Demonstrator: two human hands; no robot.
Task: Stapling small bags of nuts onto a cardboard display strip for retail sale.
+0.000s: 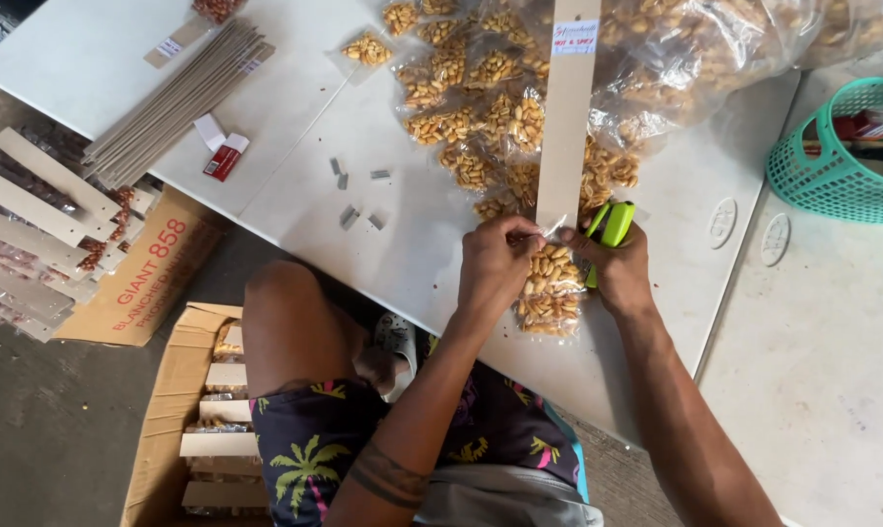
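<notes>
My left hand [495, 262] pinches the top of a small clear packet of peanuts [549, 289] against the near end of a long tan cardboard strip [566, 117] lying on the white table [412, 254]. Beside it, my right hand [617, 271] grips a lime green stapler [609, 226] at the strip's near end. Another peanut packet lies just below the one I hold, near the table edge.
Several peanut packets [471, 98] pile up at the back, staple bars [358, 195] lie left of them. A stack of cardboard strips [178, 98] and a small red box [225, 158] sit far left. A teal basket [832, 166] stands right; a carton of finished strips [217, 410] is on the floor.
</notes>
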